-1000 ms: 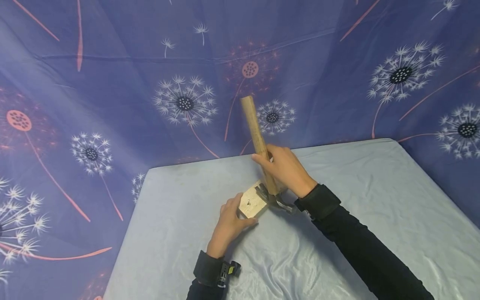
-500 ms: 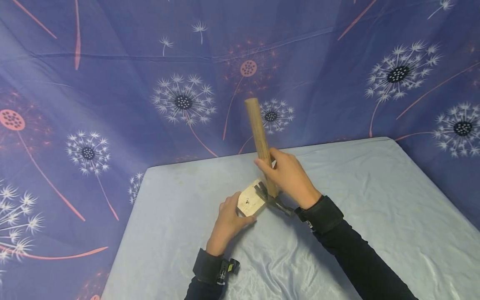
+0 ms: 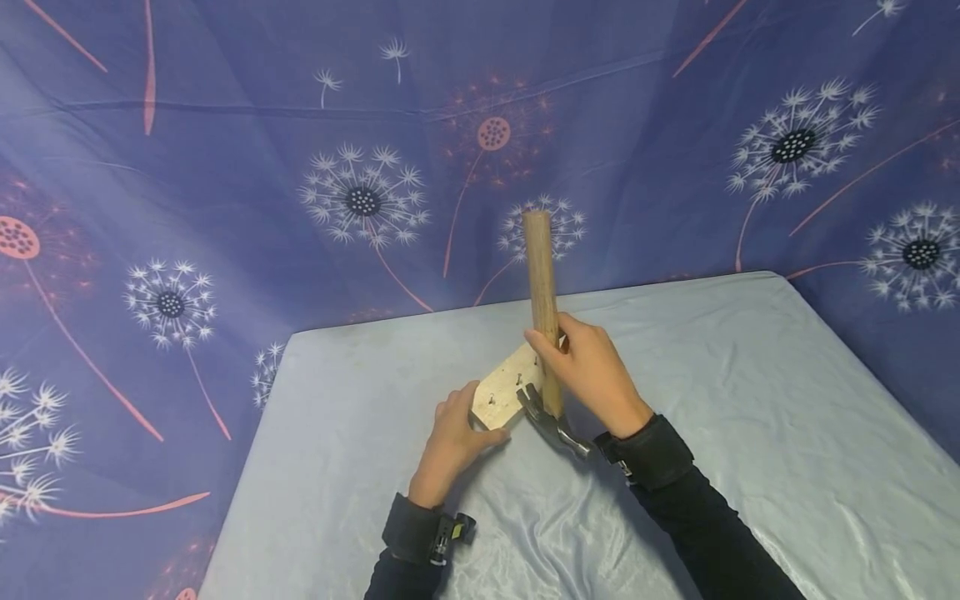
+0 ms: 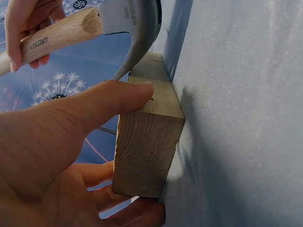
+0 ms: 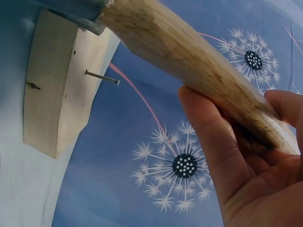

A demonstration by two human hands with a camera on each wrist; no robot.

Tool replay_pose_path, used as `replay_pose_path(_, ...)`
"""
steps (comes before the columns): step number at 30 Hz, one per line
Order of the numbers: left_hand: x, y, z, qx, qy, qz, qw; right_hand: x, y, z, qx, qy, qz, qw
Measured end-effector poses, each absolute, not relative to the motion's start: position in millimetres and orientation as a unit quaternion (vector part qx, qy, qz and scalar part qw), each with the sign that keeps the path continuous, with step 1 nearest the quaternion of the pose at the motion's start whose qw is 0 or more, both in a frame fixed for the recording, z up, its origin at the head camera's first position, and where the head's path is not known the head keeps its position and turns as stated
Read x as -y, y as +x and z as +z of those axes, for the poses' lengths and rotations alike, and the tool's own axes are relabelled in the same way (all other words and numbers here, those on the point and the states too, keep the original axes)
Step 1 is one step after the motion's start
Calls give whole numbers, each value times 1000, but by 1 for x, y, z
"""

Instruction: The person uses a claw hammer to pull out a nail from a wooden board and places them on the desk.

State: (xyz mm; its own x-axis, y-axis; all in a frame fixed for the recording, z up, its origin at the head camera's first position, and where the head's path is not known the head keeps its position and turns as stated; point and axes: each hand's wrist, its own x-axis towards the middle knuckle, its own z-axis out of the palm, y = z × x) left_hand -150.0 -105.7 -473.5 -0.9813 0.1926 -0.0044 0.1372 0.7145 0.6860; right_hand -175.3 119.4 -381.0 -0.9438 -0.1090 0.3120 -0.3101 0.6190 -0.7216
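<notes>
My left hand [image 3: 453, 437] grips the near end of a pale wooden block [image 3: 497, 395] lying on the cloth, thumb on one side and fingers on the other. Several nails stick up from its top face; the right wrist view shows one nail [image 5: 104, 78] standing well out of the wood. With my right hand [image 3: 596, 371] I hold a claw hammer [image 3: 542, 267] by its wooden handle, which points up and away from me. The hammer's steel head [image 3: 555, 429] is low beside the block's right side, claw toward the block. In the left wrist view the claw [image 4: 137, 49] overlaps the block's edge.
A table [image 3: 360, 400] under a light blue satin cloth, wrinkled near the front, carries the block. Behind it hangs a purple-blue dandelion-print curtain [image 3: 645, 192]. Both wrists wear black straps.
The hammer has shifted right and toward me, off the block's top, and its handle has swung from leaning left to nearly upright. More nails now show. The left hand stays on the block.
</notes>
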Motion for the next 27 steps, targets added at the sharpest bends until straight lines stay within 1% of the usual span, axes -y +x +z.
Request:
replay_pose_path(4, 108, -151, -473, -924, 94, 368, 38, -115, -183, -379, 895, 126, 415, 109)
replay_pose_path(11, 107, -153, -476, -924, 97, 367, 46, -106, -215, -369, 908, 152, 383, 81)
replay_pose_path(14, 107, -152, -475, -923, 96, 369, 46, -102, -222, -363, 907, 162, 383, 74)
replay_pose_path(19, 105, -152, -473, -924, 93, 367, 51, -102, -222, -360, 906, 156, 386, 76)
replay_pose_path(27, 108, -151, -474, -923, 95, 370, 42, -109, -208, -362, 889, 154, 416, 115)
